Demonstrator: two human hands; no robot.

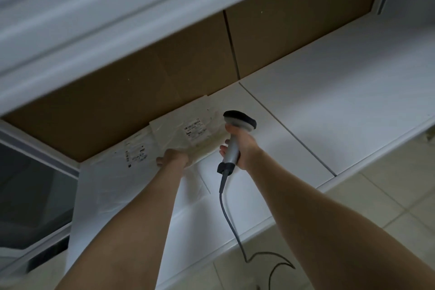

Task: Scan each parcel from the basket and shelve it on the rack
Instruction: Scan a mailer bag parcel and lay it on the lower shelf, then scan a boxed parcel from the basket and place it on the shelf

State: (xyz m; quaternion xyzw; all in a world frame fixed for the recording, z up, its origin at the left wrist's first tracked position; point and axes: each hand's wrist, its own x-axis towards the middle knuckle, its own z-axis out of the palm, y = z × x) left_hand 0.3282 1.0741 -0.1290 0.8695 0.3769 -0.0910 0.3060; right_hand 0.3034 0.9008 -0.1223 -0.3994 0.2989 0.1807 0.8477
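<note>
The black cable [226,214] rises to a grey-handled, black-headed scanner [233,146], on which the right hand [244,146] has its grip clamped. Just left, the left hand [174,158] has its grip clamped on the near edge of a flat, crinkled white parcel [169,129], which lies far back on the smooth white rack shelf [329,101].

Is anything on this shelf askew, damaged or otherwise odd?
Nothing looks damaged. The parcel that the left hand holds is only wrinkled and seems to overlap the second parcel beside it. The scanner in the right hand trails its cable to the floor.
</note>
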